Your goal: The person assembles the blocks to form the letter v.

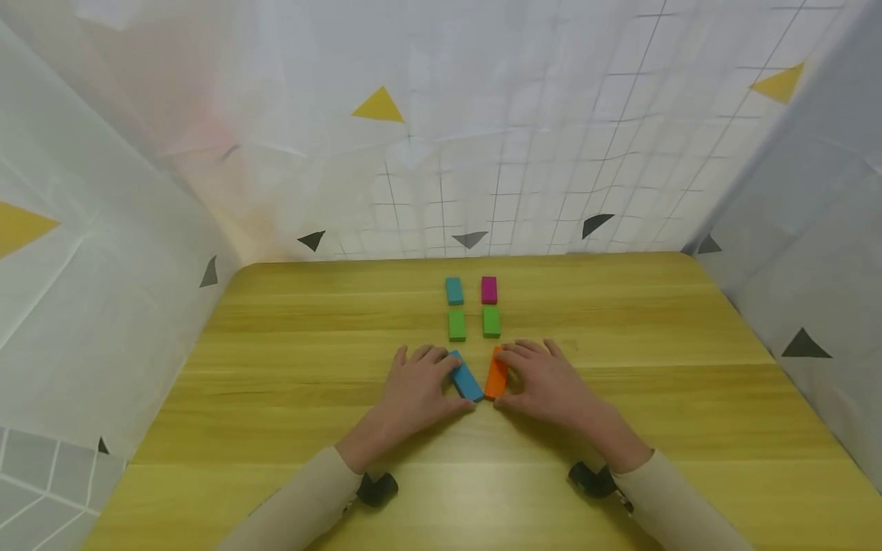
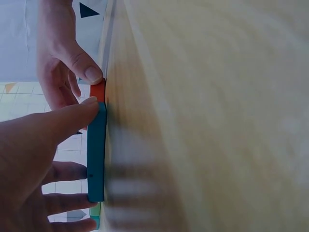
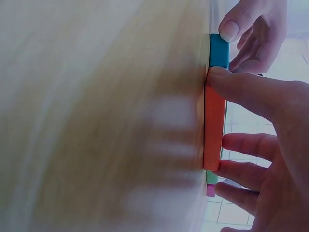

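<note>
My left hand [image 1: 416,386] holds a blue block [image 1: 466,377] by its ends, thumb at the near end and fingertips at the far one. In the left wrist view this blue block [image 2: 96,152] lies along the tabletop. An orange block [image 1: 496,374] is held the same way by my right hand [image 1: 547,385]; the right wrist view shows the thumb on one end of the orange block [image 3: 214,125]. Both blocks slant so that their near ends almost meet, while their far ends stand apart, like a V.
Beyond the hands stand two light green blocks, a left one [image 1: 457,325] and a right one [image 1: 491,321]. Behind them are a teal block [image 1: 454,291] and a magenta block [image 1: 489,290]. The wooden table [image 1: 310,321] is bordered by white sheeting [image 1: 289,153] at the back and sides.
</note>
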Tool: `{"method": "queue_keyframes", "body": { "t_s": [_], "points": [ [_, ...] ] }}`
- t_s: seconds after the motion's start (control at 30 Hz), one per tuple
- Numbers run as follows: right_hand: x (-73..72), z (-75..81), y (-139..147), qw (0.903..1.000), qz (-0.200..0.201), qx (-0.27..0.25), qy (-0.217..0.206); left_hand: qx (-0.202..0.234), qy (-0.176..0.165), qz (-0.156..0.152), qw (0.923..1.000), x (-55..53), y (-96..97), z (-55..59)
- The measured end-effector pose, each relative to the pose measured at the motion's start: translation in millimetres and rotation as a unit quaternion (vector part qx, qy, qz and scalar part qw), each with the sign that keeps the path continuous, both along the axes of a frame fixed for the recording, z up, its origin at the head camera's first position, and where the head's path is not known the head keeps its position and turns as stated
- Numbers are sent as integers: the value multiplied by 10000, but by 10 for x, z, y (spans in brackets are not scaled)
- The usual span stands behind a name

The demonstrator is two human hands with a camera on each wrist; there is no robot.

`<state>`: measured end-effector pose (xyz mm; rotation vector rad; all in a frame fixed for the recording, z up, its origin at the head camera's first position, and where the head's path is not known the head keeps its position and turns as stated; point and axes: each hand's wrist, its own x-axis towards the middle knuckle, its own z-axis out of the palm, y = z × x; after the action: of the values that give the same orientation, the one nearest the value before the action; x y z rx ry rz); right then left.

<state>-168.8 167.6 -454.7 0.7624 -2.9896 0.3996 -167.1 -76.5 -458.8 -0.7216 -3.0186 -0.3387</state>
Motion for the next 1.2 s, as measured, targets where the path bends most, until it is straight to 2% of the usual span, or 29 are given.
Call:
{"method": "queue_keyframes", "body": {
  "t_s": [0.17,0.53,0.8,1.2],
  "points": [
    [2,1,-3,10000,24,21,67,-10,4,-12,10000,-2,1,-2],
    [1,26,-29,9999,-66,15,-109,-120,-31,-12,9999,-9,-5,29],
    [-16,3,-28,9999,-109,-93,-29,-173,122,-92,9997,-12,-22,61],
    [-16,45,-43,9994,-170,-173,-254,-112,-79,-65,9999,-51,-17,50]
  ]
}}
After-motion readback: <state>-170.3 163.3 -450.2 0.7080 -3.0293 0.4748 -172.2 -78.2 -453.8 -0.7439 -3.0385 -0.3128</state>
